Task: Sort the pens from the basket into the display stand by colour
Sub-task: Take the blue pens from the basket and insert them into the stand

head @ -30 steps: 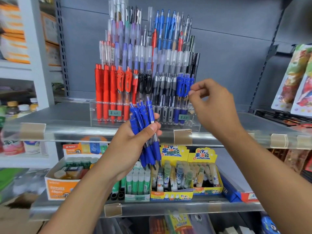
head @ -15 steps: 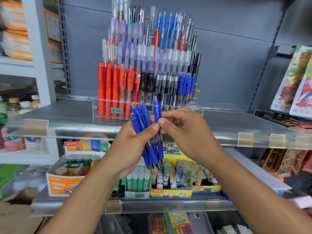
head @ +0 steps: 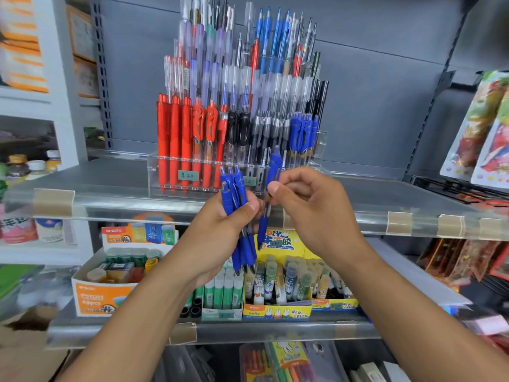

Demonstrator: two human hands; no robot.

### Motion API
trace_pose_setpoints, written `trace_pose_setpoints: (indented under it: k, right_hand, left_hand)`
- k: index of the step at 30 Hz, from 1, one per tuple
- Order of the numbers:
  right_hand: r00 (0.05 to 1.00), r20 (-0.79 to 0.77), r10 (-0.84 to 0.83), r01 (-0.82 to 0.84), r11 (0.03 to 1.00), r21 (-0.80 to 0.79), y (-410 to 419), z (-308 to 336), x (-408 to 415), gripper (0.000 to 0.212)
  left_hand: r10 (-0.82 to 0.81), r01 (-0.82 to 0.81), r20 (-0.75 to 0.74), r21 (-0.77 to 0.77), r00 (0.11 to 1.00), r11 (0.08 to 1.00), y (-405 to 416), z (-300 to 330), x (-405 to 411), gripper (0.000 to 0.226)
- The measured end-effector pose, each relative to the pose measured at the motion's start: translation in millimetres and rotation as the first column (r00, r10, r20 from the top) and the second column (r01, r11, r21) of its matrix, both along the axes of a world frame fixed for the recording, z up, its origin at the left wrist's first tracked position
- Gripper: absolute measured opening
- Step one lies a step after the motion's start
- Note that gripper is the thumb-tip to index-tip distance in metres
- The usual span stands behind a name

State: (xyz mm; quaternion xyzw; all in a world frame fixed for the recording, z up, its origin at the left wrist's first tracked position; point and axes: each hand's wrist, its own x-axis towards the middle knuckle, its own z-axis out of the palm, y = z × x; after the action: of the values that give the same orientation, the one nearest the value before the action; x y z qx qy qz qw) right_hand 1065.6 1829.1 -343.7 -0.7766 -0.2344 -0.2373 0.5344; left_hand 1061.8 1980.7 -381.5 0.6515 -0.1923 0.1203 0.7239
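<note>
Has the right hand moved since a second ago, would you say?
Yes. The right hand came down and leftward from the display stand front row's blue pens to the left hand's bundle.

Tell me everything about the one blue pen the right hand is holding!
The single blue pen looks like plastic, with a blue clip end on top, a see-through middle and a blue grip low down. It stands nearly upright, tip down, in front of the display stand. The right hand pinches its middle.

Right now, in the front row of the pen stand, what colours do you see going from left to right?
Red pens → black pens → grey-topped pens → blue pens, just above the right hand pinching a single blue pen.
</note>
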Motion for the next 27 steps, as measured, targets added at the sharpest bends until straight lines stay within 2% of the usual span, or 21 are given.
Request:
trace_pose_setpoints:
  k: [4,8,14,18,23,27]
  right_hand:
    - [0.996,0.055,-0.075,0.074,0.997,0.018,-10,11,5,0.004]
    - [0.979,0.095,-0.182,0.173,0.980,0.095,-28,34,17,0.011]
    - [0.913,0.188,-0.363,0.336,0.928,0.161,-50,65,41,0.013]
    - [0.863,0.236,-0.446,0.406,0.892,0.199,-51,75,53,0.008]
    - [0.863,0.187,-0.470,0.444,0.881,0.162,-47,77,65,0.010]
    - [0.882,0.148,-0.447,0.441,0.894,0.073,-42,74,67,0.011]
  left_hand:
    - [-0.009,0.009,-0.013,-0.049,1.000,0.999,-2,0,1,0.018]
    - [-0.028,0.027,-0.006,-0.090,1.000,0.996,-6,0,1,0.019]
    - [-0.036,0.038,0.022,-0.102,0.999,0.994,-9,0,3,0.020]
    - [-0.024,0.027,0.033,-0.093,0.999,0.995,-4,2,6,0.026]
    - [-0.022,0.026,0.038,-0.099,0.999,0.995,1,4,5,0.024]
    - [-0.027,0.031,0.042,-0.095,0.999,0.995,4,4,6,0.024]
